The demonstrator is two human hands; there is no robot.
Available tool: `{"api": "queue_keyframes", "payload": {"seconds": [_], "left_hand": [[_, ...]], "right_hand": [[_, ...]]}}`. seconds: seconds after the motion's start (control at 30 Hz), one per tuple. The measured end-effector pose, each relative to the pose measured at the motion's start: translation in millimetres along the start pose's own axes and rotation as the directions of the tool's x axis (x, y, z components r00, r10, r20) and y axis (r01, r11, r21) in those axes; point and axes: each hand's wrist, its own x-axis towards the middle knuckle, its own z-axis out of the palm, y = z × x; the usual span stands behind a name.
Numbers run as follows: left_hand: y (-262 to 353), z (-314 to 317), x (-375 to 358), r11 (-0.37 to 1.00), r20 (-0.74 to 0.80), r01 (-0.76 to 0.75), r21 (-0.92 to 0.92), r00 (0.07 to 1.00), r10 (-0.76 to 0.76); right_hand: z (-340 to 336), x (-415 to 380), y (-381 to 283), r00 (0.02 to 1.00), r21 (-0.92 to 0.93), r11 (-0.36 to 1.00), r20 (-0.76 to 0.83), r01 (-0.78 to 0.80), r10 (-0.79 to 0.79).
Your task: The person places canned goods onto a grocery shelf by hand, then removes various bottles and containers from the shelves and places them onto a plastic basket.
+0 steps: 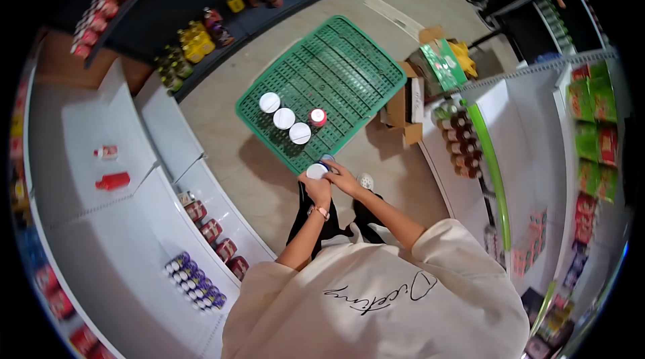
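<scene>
A white-lidded canister [318, 171] with a blue side is held near the front edge of a green plastic crate [336, 56], which lies with its slatted surface upward. My left hand [316, 187], with a watch on the wrist, is closed around the canister from the left. The fingers of my right hand [344, 179] are closed on its right side, by a small blue part. Three more canisters with white lids [284, 118] stand in a slanting row on the crate. Beside them is a red container with a white cap [318, 117].
White shelves [94, 191] run along the left, carrying a red pack [113, 181] and several purple cans [195, 282]. More shelving on the right holds bottles [460, 144] and snack packs [591, 103]. A cardboard box [403, 107] and green carton [443, 63] stand beyond the crate.
</scene>
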Motion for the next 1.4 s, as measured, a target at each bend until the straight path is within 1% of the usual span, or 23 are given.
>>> {"api": "queue_keyframes", "payload": {"seconds": [0.1,0.17,0.23,0.27,0.33,0.4,0.43,0.47,0.5,0.63,0.77,0.83,0.87,1.0,1.07,1.1,1.13,1.17,1.2,1.23,1.3,1.33,1.4], "left_hand": [[5,14,29,0.997,-0.004,0.037,-0.071,0.999,-0.038],[-13,26,47,0.998,-0.01,0.005,-0.068,1.0,-0.006],[-23,31,60,0.868,0.09,0.08,-0.491,0.995,-0.041],[-24,29,59,0.903,0.114,0.053,-0.427,0.993,-0.005],[-20,29,60,0.952,0.163,-0.025,-0.306,0.983,0.079],[-15,24,60,0.964,0.189,-0.194,-0.183,0.955,0.228],[-14,22,61,0.951,0.212,-0.283,-0.122,0.929,0.303],[-16,22,64,0.95,0.25,-0.276,-0.146,0.919,0.306],[-23,22,66,0.951,0.265,-0.222,-0.214,0.924,0.275],[-18,12,71,0.902,0.334,-0.03,-0.431,0.923,0.19],[-13,-9,63,0.817,0.389,0.152,-0.557,0.916,0.094],[-13,-19,62,0.803,0.413,0.221,-0.553,0.91,0.034],[-25,-15,68,0.836,0.395,0.181,-0.518,0.918,0.046],[-50,-15,76,0.899,0.375,0.295,-0.322,0.912,-0.165],[-57,-19,74,0.902,0.473,0.363,-0.231,0.853,-0.222],[-66,-24,74,0.91,0.535,0.369,-0.188,0.815,-0.22],[-96,-26,98,0.937,0.681,0.33,-0.119,0.713,-0.164],[-120,-22,114,0.96,0.81,0.273,-0.054,0.575,-0.118],[-115,-23,92,0.979,0.742,0.201,0.025,0.653,-0.153],[-113,-28,69,0.986,0.665,0.129,0.108,0.728,-0.168],[-142,-27,68,0.979,0.76,-0.072,0.19,0.642,-0.1],[-159,-22,68,0.924,0.761,-0.247,0.29,0.646,-0.066],[-185,-11,52,0.726,0.788,-0.549,0.414,0.615,0.015]], "right_hand": [[9,31,-16,0.994,0.158,0.983,-0.04,-0.094,0.102],[13,44,-14,0.981,0.078,0.985,-0.106,-0.153,0.161],[24,55,-5,0.971,0.039,0.992,-0.204,-0.117,0.122],[26,58,1,0.964,-0.026,0.992,-0.243,-0.121,0.112],[19,65,7,0.95,0.048,0.99,-0.278,-0.135,0.143],[10,68,10,0.934,0.046,0.983,-0.307,-0.175,0.181],[7,68,0,0.924,0.161,0.965,-0.292,-0.208,0.248],[6,62,-21,0.911,0.275,0.931,-0.268,-0.24,0.314],[5,57,-34,0.899,0.38,0.886,-0.236,-0.265,0.369],[7,58,-22,0.912,0.41,0.854,-0.109,-0.321,0.395],[13,60,-10,0.919,0.571,0.783,-0.121,-0.245,0.375],[25,56,1,0.872,0.591,0.782,-0.256,-0.2,0.417],[30,54,0,0.843,0.597,0.784,-0.326,-0.168,0.428],[47,4,4,0.878,0.56,0.817,-0.312,-0.138,0.362],[38,-44,2,0.924,0.358,0.897,-0.179,-0.26,0.339],[30,-67,20,0.962,0.281,0.939,-0.129,-0.197,0.241],[19,-89,54,0.986,0.203,0.971,-0.082,-0.123,0.142],[12,-107,104,0.979,0.018,1.0,-0.205,-0.012,0.016],[-1,-157,96,0.945,-0.222,0.974,-0.325,-0.056,-0.02],[-13,-195,117,0.899,-0.198,0.96,-0.426,-0.196,0.095],[-35,-275,179,0.745,-0.083,0.905,-0.602,-0.417,0.288],[-41,-316,211,0.616,0.003,0.864,-0.699,-0.504,0.362],[-43,-397,302,0.308,0.167,0.857,-0.886,-0.488,0.348]]}}
